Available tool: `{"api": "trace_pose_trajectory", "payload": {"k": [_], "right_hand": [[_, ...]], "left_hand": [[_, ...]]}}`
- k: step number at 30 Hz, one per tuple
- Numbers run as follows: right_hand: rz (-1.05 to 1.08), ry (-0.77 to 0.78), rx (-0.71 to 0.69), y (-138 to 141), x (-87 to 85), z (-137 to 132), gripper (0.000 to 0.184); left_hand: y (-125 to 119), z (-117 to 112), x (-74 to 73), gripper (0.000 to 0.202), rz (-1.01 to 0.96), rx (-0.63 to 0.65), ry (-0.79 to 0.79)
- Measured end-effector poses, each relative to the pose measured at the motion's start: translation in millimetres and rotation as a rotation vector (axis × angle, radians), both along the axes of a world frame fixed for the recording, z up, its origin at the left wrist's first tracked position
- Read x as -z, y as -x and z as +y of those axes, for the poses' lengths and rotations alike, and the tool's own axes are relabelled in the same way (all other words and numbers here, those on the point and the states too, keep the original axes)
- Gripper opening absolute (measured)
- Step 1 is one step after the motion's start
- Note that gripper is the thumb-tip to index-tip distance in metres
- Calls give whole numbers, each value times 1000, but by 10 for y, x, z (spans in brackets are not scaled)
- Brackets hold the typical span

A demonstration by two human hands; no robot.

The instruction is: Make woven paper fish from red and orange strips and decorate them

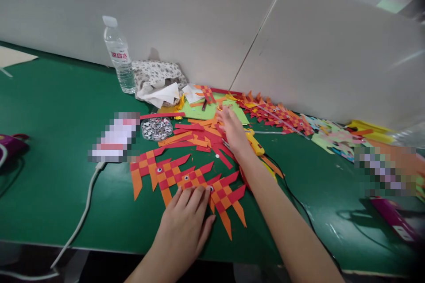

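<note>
the left hand [184, 214] lay palm down across the near edge of the row of woven red-and-orange paper fish [168, 174], its fingers close together and the thumb apart. the fish sat overlapping on the green surface [49, 194]. the right hand [234, 130] was beyond them, over loose paper strips [189, 128] and beside a yellow glue gun [255, 143]; whether its fingers pinched anything could not be told.
</note>
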State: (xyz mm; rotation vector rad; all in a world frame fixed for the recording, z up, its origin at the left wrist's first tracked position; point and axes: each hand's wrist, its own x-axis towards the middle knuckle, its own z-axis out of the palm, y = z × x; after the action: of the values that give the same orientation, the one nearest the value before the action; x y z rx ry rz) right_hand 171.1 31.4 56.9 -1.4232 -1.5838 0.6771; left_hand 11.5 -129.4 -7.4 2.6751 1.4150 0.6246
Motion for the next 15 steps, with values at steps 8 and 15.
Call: {"api": "trace_pose_trajectory", "payload": {"k": [8,15], "right_hand": [[-207,-47,63,-62,268,-1398,23],[-396,-69,-85,-116,492,-1531,32]], "left_hand": [[-9,27,-20,44,17,-2,12],[-15,26,-47,44,83,-2,38]]}}
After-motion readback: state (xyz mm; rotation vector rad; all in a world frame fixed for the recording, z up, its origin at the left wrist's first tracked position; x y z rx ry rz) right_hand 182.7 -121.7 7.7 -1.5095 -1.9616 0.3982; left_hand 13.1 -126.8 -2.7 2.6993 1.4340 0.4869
